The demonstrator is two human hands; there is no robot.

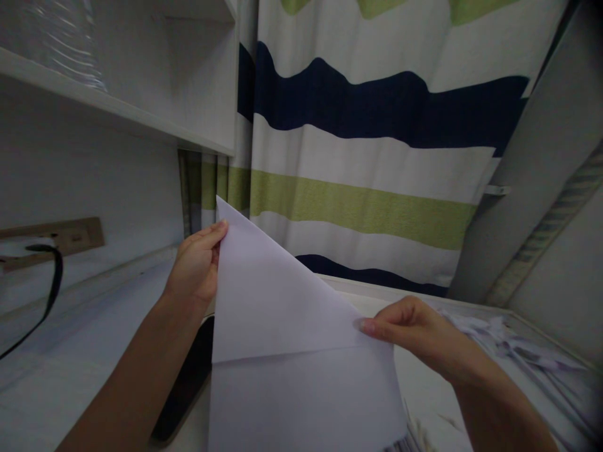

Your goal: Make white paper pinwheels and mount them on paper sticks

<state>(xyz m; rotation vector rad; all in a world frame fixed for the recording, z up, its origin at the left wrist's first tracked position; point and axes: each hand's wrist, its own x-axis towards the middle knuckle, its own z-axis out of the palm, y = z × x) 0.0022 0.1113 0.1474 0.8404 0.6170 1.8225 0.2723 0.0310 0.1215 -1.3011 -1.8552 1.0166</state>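
A white sheet of paper (292, 301) is held up in front of me, with a slanted upper edge running from a point at the top left down to the right. A crease crosses it lower down. My left hand (198, 260) pinches its left edge just below the pointed corner, thumb in front. Gripping the right end of the slanted edge, my right hand (405, 323) has its thumb and fingers closed on the paper. The fingers behind the sheet are partly hidden.
Behind the left forearm a dark phone-like object (186, 383) lies on the white desk (108, 351). A wall socket (78, 237) with a black cable is at left, below a white shelf (198, 75). A striped curtain (367, 188) hangs behind; crumpled papers (509, 339) lie at right.
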